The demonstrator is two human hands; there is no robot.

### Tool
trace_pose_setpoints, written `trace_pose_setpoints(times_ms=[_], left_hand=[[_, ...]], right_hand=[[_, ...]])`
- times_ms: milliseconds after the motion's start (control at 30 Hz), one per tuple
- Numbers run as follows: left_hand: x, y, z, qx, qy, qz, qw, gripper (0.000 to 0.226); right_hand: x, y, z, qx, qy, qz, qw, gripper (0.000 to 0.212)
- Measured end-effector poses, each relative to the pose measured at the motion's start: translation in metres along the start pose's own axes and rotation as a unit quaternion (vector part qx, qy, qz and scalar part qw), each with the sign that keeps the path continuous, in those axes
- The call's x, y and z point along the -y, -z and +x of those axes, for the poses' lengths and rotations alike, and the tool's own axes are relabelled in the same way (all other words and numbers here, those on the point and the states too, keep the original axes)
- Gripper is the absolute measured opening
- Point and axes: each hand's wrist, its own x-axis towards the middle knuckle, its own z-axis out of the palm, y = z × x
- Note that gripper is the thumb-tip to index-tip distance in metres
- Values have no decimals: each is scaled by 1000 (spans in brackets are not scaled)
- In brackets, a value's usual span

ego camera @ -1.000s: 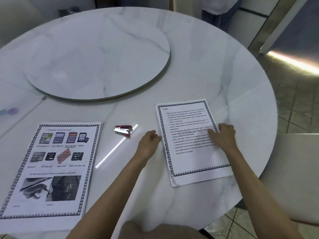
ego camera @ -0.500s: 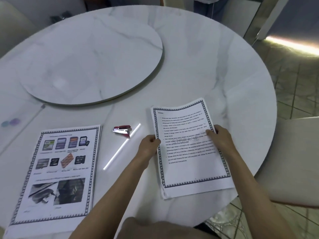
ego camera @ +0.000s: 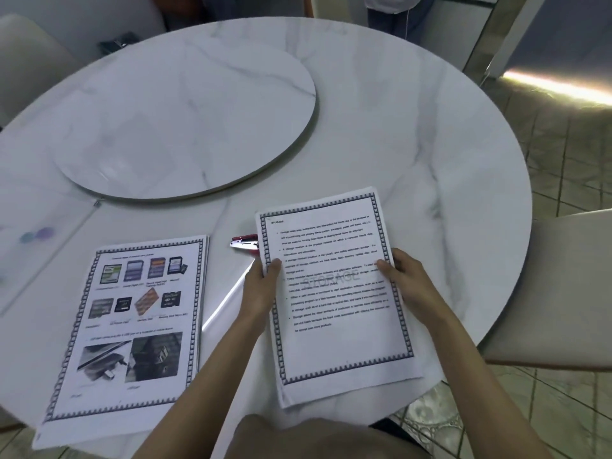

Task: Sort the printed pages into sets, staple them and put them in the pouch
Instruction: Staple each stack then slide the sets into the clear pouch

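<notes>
A stack of text pages [ego camera: 334, 293] headed "STORAGE" is lifted off the round marble table [ego camera: 430, 144]. My left hand [ego camera: 263, 286] grips its left edge, thumb on top. My right hand [ego camera: 402, 276] grips its right edge the same way. A second stack with pictures of memory cards [ego camera: 132, 323] lies flat at the near left. A small red stapler [ego camera: 244, 244] lies on the table between the two stacks, partly hidden behind the lifted pages. A clear pouch [ego camera: 36, 240] with coloured dots lies at the far left.
A raised marble turntable [ego camera: 185, 120] fills the table's middle and back. A pale chair seat [ego camera: 563, 293] stands to the right, another chair [ego camera: 26, 61] at the back left. A person stands beyond the table's far edge [ego camera: 394, 14]. Tiled floor lies to the right.
Both hands went from resting on the text pages to gripping their side edges and lifting the stack off the table. The raised pages now cover part of the stapler.
</notes>
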Motion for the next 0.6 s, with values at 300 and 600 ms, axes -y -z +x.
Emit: trace_pose_setpoints(times_ms=[300, 600], left_hand=[[14, 57, -7, -61, -40, 59, 996, 18], [41, 146, -16, -128, -7, 57, 990, 51]], right_hand=[[4, -54, -5, 49, -24, -35, 998, 21], [24, -138, 35, 10, 54, -298, 953, 24]])
